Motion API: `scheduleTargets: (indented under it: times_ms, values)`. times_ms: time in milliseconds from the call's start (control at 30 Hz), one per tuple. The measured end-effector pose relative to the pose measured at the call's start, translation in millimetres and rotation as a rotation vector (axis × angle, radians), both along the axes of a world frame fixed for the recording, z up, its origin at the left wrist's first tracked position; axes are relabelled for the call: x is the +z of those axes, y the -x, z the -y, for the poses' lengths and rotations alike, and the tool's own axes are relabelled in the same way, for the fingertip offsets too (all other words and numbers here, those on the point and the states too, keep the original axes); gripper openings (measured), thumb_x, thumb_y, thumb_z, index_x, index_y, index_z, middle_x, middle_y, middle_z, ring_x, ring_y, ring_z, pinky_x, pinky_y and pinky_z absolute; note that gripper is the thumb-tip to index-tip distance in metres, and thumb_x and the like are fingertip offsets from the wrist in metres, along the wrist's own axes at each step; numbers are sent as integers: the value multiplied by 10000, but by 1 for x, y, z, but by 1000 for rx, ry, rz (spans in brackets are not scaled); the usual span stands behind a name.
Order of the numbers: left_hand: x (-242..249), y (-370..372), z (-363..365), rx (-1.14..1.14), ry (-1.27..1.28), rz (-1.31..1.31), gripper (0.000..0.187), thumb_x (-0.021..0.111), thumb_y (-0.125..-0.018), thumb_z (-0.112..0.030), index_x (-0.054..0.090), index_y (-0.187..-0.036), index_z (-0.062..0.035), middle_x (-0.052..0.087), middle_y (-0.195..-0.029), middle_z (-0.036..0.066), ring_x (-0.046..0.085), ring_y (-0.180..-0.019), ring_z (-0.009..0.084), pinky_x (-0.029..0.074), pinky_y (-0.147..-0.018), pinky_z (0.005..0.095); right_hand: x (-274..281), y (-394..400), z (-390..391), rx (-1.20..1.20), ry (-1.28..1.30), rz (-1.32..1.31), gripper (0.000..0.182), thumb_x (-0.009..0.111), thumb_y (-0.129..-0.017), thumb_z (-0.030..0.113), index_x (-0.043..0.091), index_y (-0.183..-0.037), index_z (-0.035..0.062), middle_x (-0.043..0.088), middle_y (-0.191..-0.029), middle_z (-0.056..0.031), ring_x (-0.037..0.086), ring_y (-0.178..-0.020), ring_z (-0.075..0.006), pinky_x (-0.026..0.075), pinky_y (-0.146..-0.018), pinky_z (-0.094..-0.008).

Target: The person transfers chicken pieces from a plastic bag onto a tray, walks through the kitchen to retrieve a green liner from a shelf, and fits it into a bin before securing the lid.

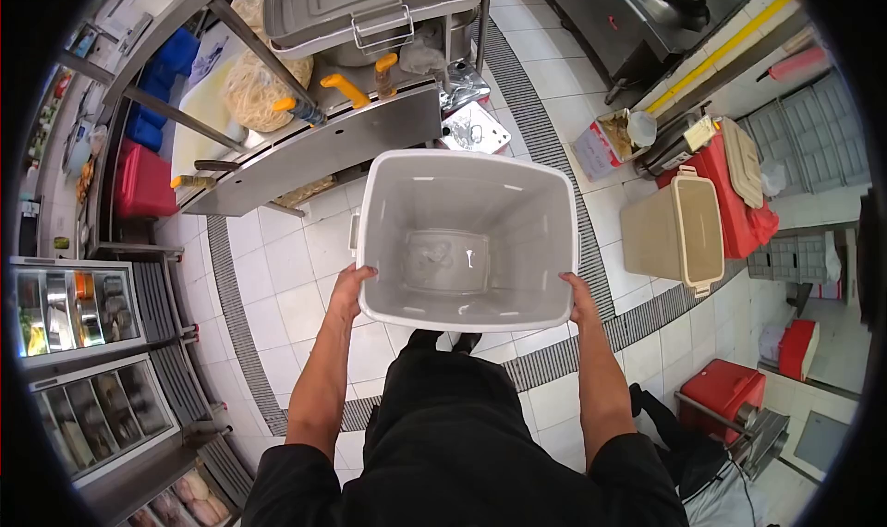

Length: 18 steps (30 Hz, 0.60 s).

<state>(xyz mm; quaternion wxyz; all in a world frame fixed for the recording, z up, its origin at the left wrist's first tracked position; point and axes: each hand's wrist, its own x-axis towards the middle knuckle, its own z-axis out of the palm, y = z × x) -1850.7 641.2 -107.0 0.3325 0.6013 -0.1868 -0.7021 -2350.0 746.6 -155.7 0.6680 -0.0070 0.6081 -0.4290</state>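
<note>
A large grey plastic bin (443,322) is held up in front of my body, its open top facing me. Nothing lies inside apart from what looks like a little moisture or glare on its bottom. My left hand (349,290) is closed on the rim at the bin's near left side. On the opposite side my right hand (579,298) grips the rim near the right corner. Both thumbs show over the edge, while the other fingers are mostly hidden behind the bin walls.
A metal worktable (370,125) with knives and a lidded grey tub (370,5) stands ahead left. At right are a beige bin (656,227), red containers (739,218) and a box (601,148). Glass-front fridges (78,310) line the left. Floor drains (545,102) cross the tiles.
</note>
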Motion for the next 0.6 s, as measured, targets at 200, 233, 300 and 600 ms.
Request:
scheduleTargets:
  times_ms: [200,233,300,600]
  values:
    - [50,17,16,3,94,-21,391,641,-784,-118,561,-1128,49,642,-960,149,659,-818,263,559,-781,362,59,4,16,59,70,-249,456,652,-791,170,522,-1158,-68,618,-1031,-182,634,-921,-280,551,-792,-373]
    - [61,17,17,-4,119,-32,402,641,-787,-127,557,-1134,58,643,-965,152,660,-819,261,558,-778,360,67,7,16,87,95,-272,450,652,-786,159,523,-1152,-69,624,-1014,-179,638,-913,-276,552,-778,-367]
    - [81,17,15,-7,144,-43,415,642,-790,-136,552,-1140,68,643,-970,155,660,-820,260,558,-775,359,86,11,19,113,116,-271,448,649,-786,162,527,-1149,-68,628,-1009,-175,642,-903,-273,553,-772,-368]
    - [171,4,-12,60,300,-65,450,672,-786,-188,552,-1133,73,645,-975,153,664,-830,232,559,-774,337,189,8,19,148,300,-208,467,615,-861,215,517,-1223,-62,635,-1057,-156,644,-933,-232,540,-778,-341]
